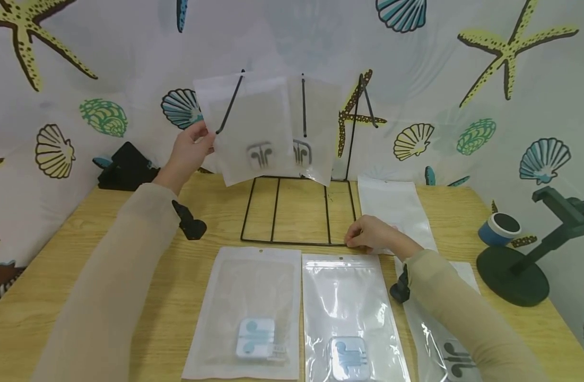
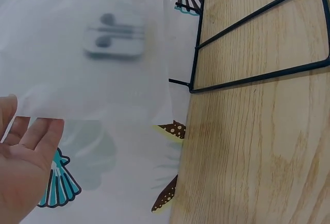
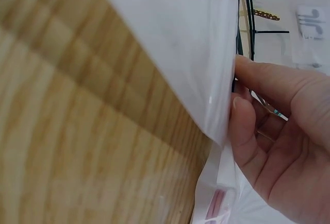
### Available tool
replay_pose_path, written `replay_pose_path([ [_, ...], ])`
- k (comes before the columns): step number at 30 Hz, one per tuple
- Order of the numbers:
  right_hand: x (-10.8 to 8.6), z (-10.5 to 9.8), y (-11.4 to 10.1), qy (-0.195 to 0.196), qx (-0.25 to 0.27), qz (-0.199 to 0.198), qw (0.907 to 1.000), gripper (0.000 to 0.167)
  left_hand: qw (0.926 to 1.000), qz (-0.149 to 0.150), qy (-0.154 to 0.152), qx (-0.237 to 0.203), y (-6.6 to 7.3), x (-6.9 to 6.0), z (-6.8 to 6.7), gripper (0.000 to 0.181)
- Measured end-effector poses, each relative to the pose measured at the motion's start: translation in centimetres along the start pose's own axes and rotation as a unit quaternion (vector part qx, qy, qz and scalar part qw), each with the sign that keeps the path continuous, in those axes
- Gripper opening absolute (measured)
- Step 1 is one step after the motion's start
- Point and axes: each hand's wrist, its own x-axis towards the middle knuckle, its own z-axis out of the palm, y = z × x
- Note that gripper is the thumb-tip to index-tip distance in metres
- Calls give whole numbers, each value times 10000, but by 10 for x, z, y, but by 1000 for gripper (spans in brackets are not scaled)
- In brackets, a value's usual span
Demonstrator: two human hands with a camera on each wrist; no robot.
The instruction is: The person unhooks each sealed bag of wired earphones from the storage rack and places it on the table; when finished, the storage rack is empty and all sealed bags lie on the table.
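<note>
At the left hook of a black wire display rack [image 1: 298,243] hangs a frosted pouch [image 1: 239,116] with earphones in a case showing through. My left hand [image 1: 189,151] pinches this pouch by its left edge, fingers behind it in the left wrist view. A second pouch with earphones [image 1: 317,122] hangs on the middle hook, partly behind the first. My right hand [image 1: 373,233] grips the front right corner of the rack's base, its fingertips at the black wire. A white pouch [image 3: 170,33] lies right beside those fingers; the hand covers part of it.
Two pouches with earphones lie in front of the rack, one frosted [image 1: 253,276] and one glossy [image 1: 344,292]. Another pouch [image 1: 430,329] lies under the right forearm. A black stand [image 1: 513,276] and a blue cup [image 1: 499,229] are at right; a black object [image 1: 127,167] is at back left.
</note>
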Motion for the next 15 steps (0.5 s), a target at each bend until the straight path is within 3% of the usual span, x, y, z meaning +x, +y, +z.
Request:
replay_pose_path([
  [3, 0, 0, 1, 3, -33, -29, 10000, 5, 9994, -71, 54, -337, 1, 0, 3, 39],
  [6, -1, 0, 1, -4, -44, -65, 10000, 5, 9990, -137, 153, -385, 1, -1, 6, 45],
  [15, -1, 1, 2, 26, -45, -54, 10000, 5, 9949, 214, 693, -703, -3, -3, 12, 36],
])
